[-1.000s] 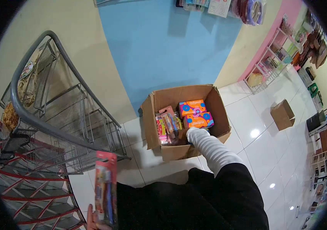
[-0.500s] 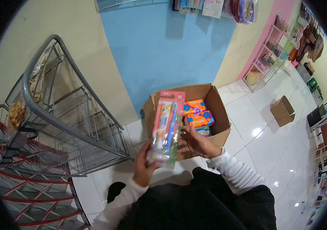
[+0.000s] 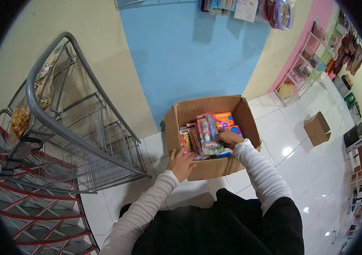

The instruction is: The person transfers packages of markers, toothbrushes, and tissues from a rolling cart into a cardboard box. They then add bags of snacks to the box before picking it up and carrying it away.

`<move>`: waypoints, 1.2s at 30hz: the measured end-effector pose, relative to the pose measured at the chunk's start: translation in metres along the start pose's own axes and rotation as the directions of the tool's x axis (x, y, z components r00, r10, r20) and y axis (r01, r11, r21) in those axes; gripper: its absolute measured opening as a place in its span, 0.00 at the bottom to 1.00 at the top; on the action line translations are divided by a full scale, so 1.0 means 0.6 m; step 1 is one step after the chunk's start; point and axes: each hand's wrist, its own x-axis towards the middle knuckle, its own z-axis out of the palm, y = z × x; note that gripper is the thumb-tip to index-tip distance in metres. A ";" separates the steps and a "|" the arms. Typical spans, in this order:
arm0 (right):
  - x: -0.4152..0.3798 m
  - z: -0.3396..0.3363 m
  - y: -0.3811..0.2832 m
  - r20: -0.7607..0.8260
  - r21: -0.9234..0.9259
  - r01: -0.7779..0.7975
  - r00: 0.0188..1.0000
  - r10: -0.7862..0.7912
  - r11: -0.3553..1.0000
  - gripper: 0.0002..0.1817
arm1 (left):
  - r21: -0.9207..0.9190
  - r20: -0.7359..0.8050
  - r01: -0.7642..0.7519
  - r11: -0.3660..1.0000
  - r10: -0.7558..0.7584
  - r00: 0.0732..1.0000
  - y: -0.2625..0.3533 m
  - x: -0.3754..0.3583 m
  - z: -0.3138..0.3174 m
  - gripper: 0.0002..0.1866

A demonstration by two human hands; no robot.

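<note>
A cardboard box (image 3: 209, 172) stands open on the floor in front of me. Inside it, a pink-topped toothbrush blister pack (image 3: 208, 135) lies tilted over other packages. My right hand (image 3: 232, 138) reaches into the box, its fingers closed on the right edge of that pack; some fingertips are hidden. Over the near left rim rests my left hand (image 3: 181, 163), fingers apart and holding nothing. Beside the pack are orange boxes (image 3: 223, 119), a brown package (image 3: 194, 139) and a yellow-and-pink package (image 3: 185, 141).
To the left stands a grey wire rack (image 3: 100, 148) with bagged goods (image 3: 21, 121), above a red-and-grey folding gate (image 3: 40, 212). A smaller cardboard box (image 3: 317, 128) sits on the white tiles to the right. Farther back is a white shelf (image 3: 302, 70) by the wall.
The toothbrush pack has gone from in front of me down into the box with my right hand. My left hand has let go of it and moved to the box rim.
</note>
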 end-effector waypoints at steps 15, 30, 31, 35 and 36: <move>0.246 -0.036 0.150 0.277 -0.863 0.148 0.938 -0.208 -0.482 0.10 | -0.100 -0.117 -0.029 0.995 0.017 0.993 -0.020 0.010 0.038 0.09; -0.050 -0.223 0.075 -0.414 -0.838 0.006 0.644 -0.643 0.546 0.20 | -0.184 -0.468 0.252 0.950 -0.310 0.828 -0.014 0.044 0.029 0.31; -0.048 -0.224 0.075 -0.398 -0.842 0.026 0.646 -0.652 0.540 0.20 | -0.515 -0.200 0.408 0.754 -0.568 0.799 -0.021 0.056 0.057 0.35; -0.061 -0.209 0.061 -0.429 -0.810 0.031 0.651 -0.627 0.586 0.21 | -0.708 0.133 0.470 0.527 -0.554 0.822 -0.071 0.072 0.147 0.38; -0.064 -0.200 0.057 -0.469 -0.784 0.008 0.648 -0.600 0.620 0.20 | -0.665 0.188 0.502 0.552 -0.527 0.829 -0.066 0.071 0.141 0.37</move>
